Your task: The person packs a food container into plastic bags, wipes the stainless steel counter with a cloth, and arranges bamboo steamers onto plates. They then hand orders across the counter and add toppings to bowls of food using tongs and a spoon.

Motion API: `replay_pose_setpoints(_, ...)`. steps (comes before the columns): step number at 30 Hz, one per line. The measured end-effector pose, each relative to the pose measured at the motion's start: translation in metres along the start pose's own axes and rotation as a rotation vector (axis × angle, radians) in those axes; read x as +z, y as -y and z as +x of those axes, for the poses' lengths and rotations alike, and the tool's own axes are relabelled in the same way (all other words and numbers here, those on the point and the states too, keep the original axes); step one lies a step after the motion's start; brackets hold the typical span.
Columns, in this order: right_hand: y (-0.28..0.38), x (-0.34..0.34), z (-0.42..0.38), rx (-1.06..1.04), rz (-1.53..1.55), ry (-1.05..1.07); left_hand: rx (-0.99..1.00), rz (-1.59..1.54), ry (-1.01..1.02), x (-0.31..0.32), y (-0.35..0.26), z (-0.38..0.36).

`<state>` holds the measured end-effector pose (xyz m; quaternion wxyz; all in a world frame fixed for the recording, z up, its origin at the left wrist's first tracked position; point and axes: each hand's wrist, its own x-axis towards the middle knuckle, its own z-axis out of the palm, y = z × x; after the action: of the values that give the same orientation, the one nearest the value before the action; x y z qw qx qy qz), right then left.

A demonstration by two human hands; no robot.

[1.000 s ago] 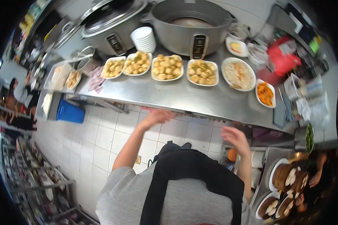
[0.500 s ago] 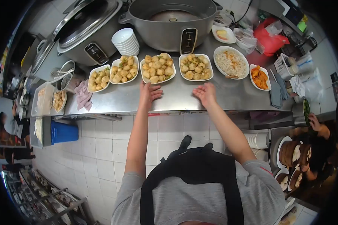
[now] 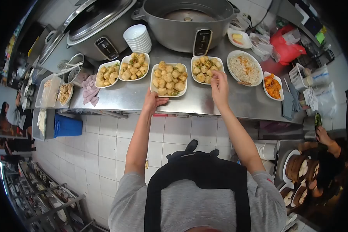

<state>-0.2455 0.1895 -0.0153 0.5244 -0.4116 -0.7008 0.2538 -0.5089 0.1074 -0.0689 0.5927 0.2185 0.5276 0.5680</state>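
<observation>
My left hand (image 3: 154,102) grips the near left edge of a white dish of fried golden cubes (image 3: 169,79), thumb at the rim and fingers partly hidden underneath. This dish sits closer to the counter's front than its neighbours. My right hand (image 3: 219,88) reaches to the near right corner of another white dish of fried cubes (image 3: 203,69). Its fingertips are pinched together over that corner; whether they hold the rim or a cube, I cannot make out. Two similar dishes, a middle one (image 3: 134,67) and a leftmost one (image 3: 107,74), stand to the left.
Behind stand a large open cooker (image 3: 174,29), a lidded cooker (image 3: 89,42) and stacked white bowls (image 3: 137,38). To the right are a rice plate (image 3: 244,69) and an orange-coloured dish (image 3: 273,86). A pink cloth (image 3: 90,91) lies left. A co-worker's hand (image 3: 324,136) is at far right.
My left hand has taken hold of the dish and drawn it toward me. My right hand has moved from the counter's front up to the neighbouring dish's corner, its fingers closing. The view has shifted slightly.
</observation>
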Motion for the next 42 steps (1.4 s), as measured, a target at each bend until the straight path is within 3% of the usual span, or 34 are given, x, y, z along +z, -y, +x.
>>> replay_pose_setpoints(1,0.007,0.005,0.007,-0.015,0.038,0.068,0.013,-0.008,-0.015,0.000,0.000,-0.004)
replay_pose_setpoints(7,-0.003,-0.011,-0.013,0.012,0.068,0.017,-0.043,0.059,-0.045,0.008,-0.004,-0.028)
replay_pose_setpoints(10,-0.038,-0.035,-0.044,0.094,-0.007,-0.030,-0.054,0.057,-0.046,0.010,0.006,-0.024)
replay_pose_setpoints(15,-0.081,-0.066,-0.076,0.343,0.233,0.008,0.028,-0.058,-0.099,0.015,0.015,-0.060)
replay_pose_setpoints(18,-0.080,-0.065,-0.074,0.386,0.315,-0.009,0.090,0.111,-0.218,-0.018,0.020,-0.092)
replay_pose_setpoints(21,-0.074,-0.062,-0.077,0.385,0.314,-0.008,0.196,0.312,-0.386,-0.071,-0.011,-0.115)
replay_pose_setpoints(23,-0.082,-0.058,-0.078,0.348,0.268,-0.048,0.165,0.447,-0.593,-0.114,-0.045,-0.117)
replay_pose_setpoints(25,-0.088,-0.057,-0.073,0.397,0.322,-0.082,0.320,0.905,-0.601,-0.170,-0.081,-0.112)
replay_pose_setpoints(27,-0.081,-0.057,-0.061,0.436,0.303,-0.109,0.586,1.195,-0.874,-0.244,-0.104,-0.084)
replay_pose_setpoints(29,-0.072,-0.054,-0.047,0.361,0.238,-0.157,0.686,1.027,-0.971,-0.249,-0.165,-0.078)
replay_pose_setpoints(31,-0.056,-0.046,-0.035,0.322,0.166,-0.232,0.779,1.009,-0.959,-0.287,-0.215,-0.052)
replay_pose_setpoints(33,-0.043,-0.034,-0.028,0.308,0.099,-0.281,0.576,1.348,-0.888,-0.311,-0.264,-0.034)
replay_pose_setpoints(35,-0.030,-0.013,-0.022,0.306,0.097,-0.309,0.513,1.405,-0.828,-0.338,-0.288,-0.006)
replay_pose_setpoints(37,-0.009,0.012,-0.017,0.304,0.073,-0.319,0.776,1.750,-0.461,-0.362,-0.297,0.032)
replay_pose_setpoints(38,0.003,0.027,-0.015,0.316,0.101,-0.335,0.654,1.721,-0.412,-0.366,-0.296,0.043)
replay_pose_setpoints(39,0.012,0.041,-0.012,0.331,0.074,-0.358,0.703,1.823,-0.279,-0.366,-0.302,0.047)
replay_pose_setpoints(41,0.026,0.064,-0.009,0.257,0.067,-0.265,0.553,1.723,-0.229,-0.372,-0.319,0.053)
replay_pose_setpoints(42,0.038,0.075,-0.008,0.271,0.042,-0.288,0.678,1.554,-0.360,-0.365,-0.327,0.043)
